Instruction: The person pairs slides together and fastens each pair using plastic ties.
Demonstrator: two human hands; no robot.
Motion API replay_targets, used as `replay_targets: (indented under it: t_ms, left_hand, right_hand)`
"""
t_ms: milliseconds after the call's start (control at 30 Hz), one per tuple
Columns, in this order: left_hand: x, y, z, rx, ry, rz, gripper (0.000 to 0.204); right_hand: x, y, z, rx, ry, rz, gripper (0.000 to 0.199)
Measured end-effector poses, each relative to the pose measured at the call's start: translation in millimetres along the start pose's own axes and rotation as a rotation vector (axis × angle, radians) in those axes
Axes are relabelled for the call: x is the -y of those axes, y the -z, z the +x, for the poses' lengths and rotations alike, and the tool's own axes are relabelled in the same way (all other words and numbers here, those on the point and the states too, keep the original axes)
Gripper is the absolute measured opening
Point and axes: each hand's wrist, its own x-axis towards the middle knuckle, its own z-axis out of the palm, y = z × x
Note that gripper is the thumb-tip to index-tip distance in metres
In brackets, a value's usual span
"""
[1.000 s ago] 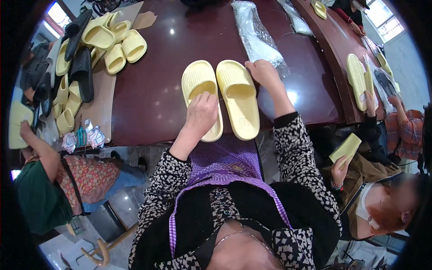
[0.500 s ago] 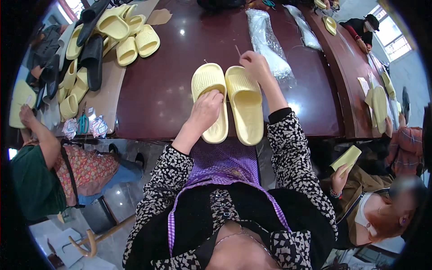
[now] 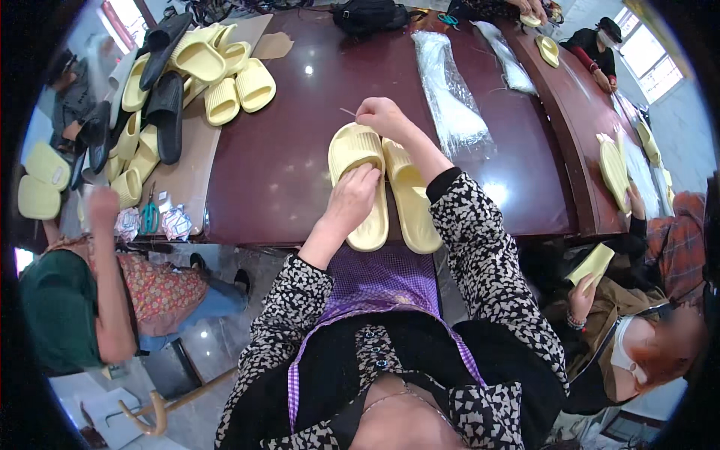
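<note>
Two pale yellow slippers lie side by side at the table's near edge, toes pointing away from me. My left hand (image 3: 354, 196) is closed at the strap opening of the left slipper (image 3: 367, 229), its fingertips tucked under the ribbed strap. My right hand (image 3: 384, 118) is held in a pinch just above that slipper's toe. From its fingers a thin, light stick-like piece (image 3: 347, 111) points left; its kind is too small to make out. The right slipper (image 3: 416, 217) is partly covered by my right forearm.
Left on the table, yellow and black slippers (image 3: 165, 109) are heaped on cardboard (image 3: 196, 172), near teal-handled scissors (image 3: 151, 216) and crumpled paper (image 3: 177, 224). Clear plastic bags (image 3: 450, 97) lie back right. A black bag (image 3: 367, 16) is at the far edge. Co-workers sit on both sides.
My right hand has moved left, from above the right slipper to the left slipper's toe, bringing the thin piece along. My left hand keeps its place in the left slipper.
</note>
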Motion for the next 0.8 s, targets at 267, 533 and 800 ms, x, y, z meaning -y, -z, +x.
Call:
replay_targets:
  t_ms: [267, 533, 800]
  left_hand:
    - [-21, 25, 43, -0.198, 0.214, -0.258, 0.022]
    - [26, -9, 107, 0.176, 0.761, -0.92, 0.019]
    - [17, -31, 104, 0.022, 0.772, -0.799, 0.014]
  right_hand:
    - [1, 37, -49, -0.186, -0.098, 0.31, 0.012]
    - [-1, 33, -69, -0.286, -0.009, 0.524, 0.01]
    - [-24, 40, -75, -0.374, -0.055, 0.822, 0.014]
